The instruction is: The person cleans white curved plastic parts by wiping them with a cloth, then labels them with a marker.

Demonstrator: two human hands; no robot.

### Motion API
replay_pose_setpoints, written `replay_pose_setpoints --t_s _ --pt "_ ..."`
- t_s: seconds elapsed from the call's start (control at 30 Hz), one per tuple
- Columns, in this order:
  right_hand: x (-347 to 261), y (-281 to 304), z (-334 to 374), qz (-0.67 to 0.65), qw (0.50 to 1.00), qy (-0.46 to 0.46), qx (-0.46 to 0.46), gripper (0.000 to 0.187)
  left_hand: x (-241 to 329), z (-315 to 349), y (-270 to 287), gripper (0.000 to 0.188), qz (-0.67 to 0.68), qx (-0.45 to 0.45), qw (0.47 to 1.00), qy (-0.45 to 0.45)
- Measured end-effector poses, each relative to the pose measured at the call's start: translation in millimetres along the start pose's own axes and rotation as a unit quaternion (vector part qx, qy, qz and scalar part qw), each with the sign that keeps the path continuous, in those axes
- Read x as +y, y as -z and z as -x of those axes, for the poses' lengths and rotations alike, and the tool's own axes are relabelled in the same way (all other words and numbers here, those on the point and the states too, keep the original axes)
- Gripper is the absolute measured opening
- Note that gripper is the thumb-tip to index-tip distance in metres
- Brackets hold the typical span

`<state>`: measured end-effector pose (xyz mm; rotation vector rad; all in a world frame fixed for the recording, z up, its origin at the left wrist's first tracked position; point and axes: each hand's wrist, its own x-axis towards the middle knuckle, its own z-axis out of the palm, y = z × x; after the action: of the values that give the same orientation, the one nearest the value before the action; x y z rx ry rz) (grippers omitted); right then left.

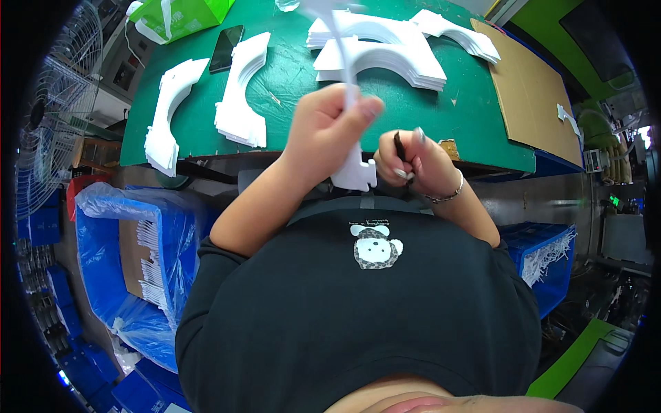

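Note:
My left hand (320,131) is closed round a thin white curved sheet piece (354,173), held upright before my chest. Its upper end is smeared by motion, and its notched lower end shows below the hand. Just to the right, my right hand (421,165) grips a slim dark tool (399,146); the fingers hide most of it, so its exact kind cannot be told. That hand is close beside the piece's notched end. Stacks of similar white arched pieces (385,62) lie on the green table beyond my hands.
More white stacks (241,93) and a black phone (226,48) lie on the table's left, near a green bag (180,17). Cardboard (527,89) covers the right end. A plastic-lined blue bin (96,261) holds white pieces; another blue bin (551,289) holds white scraps.

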<state>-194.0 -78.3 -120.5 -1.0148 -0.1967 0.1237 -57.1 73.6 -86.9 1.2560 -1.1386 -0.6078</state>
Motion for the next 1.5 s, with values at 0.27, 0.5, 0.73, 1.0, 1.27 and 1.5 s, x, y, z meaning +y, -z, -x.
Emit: replay_pose_setpoints --t_s 0.27,0.5,0.73,1.0,1.27,1.5 --pt "-29.4 -2.3 0.0 0.308 0.891 0.177 0.282 0.030 -11.3 -5.9 6.3 0.048 0.270 0.327 0.904 -0.053" --pt "-42.5 -19.6 -20.4 0.300 0.876 0.234 0.298 0.017 -32.1 20.1 -12.9 0.047 0.446 0.131 0.881 -0.091" --pt "-37.7 -38.0 -18.4 0.237 0.891 0.283 0.264 0.018 -41.1 33.0 -22.6 0.045 0.462 0.049 0.879 -0.104" --pt "-41.3 -40.8 -13.3 0.235 0.901 0.257 0.259 0.021 -43.6 32.4 -24.5 0.046 0.497 0.019 0.862 -0.102" --pt "-48.3 -37.2 -4.8 0.237 0.924 0.207 0.218 0.025 -53.0 36.3 -17.8 0.046 0.432 -0.017 0.888 -0.157" --pt "-47.6 -22.5 -2.7 0.295 0.905 0.199 0.233 0.029 -41.7 32.5 -13.9 0.048 0.342 -0.011 0.922 -0.179"
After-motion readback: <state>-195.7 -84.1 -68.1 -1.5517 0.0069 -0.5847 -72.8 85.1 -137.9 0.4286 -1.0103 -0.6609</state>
